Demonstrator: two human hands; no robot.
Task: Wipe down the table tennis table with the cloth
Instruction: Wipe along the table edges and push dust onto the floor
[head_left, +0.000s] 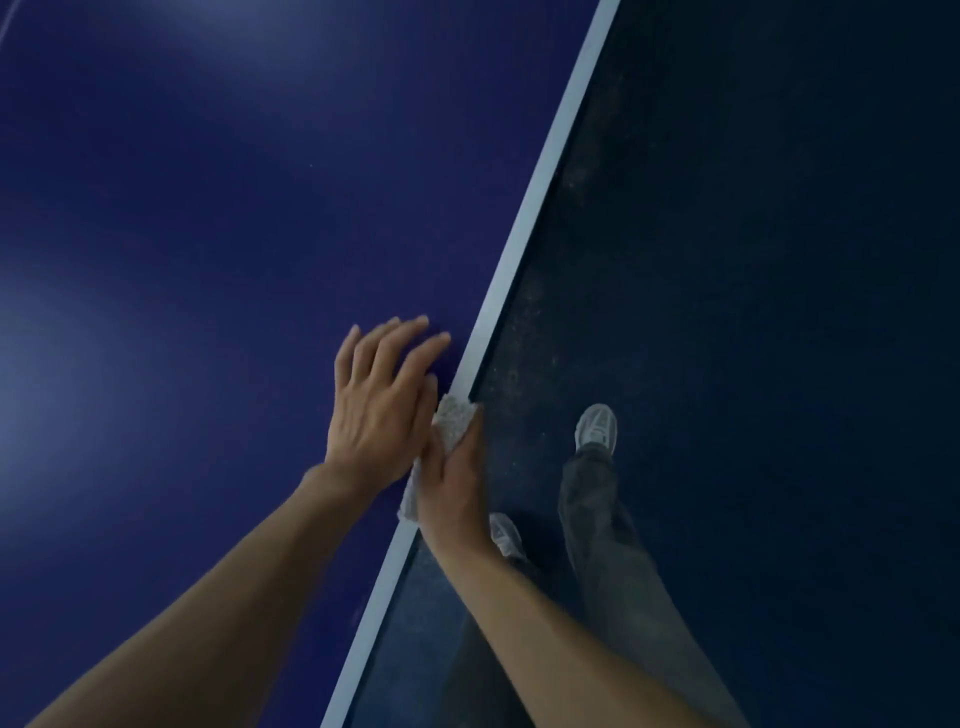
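- Cloth of white, nubbly fabric (454, 423), bunched small, lies on the near side edge of the dark blue table tennis table (208, 208), over its white border stripe (524, 228).
- Right hand (452, 488) covers most of the cloth, back of the hand up. It grips the cloth against the table's edge.
- One wad of cloth pokes out past the right hand's fingertips, between the thumb and forefinger. A second bit shows below the heel of the hand, on the stripe.
- The right hand's fingers lie close together. How far they curl down over the rim cannot be told.
- Left hand (374, 410) rests palm down on the blue top just beside the cloth, its fingers straight and slightly spread, pointing toward the stripe. Its thumb lies right next to the cloth wad.
- Beyond the edge, on the dark speckled floor (727, 260), stand the person's two pale grey shoes (597, 426) and grey trouser legs (597, 519).
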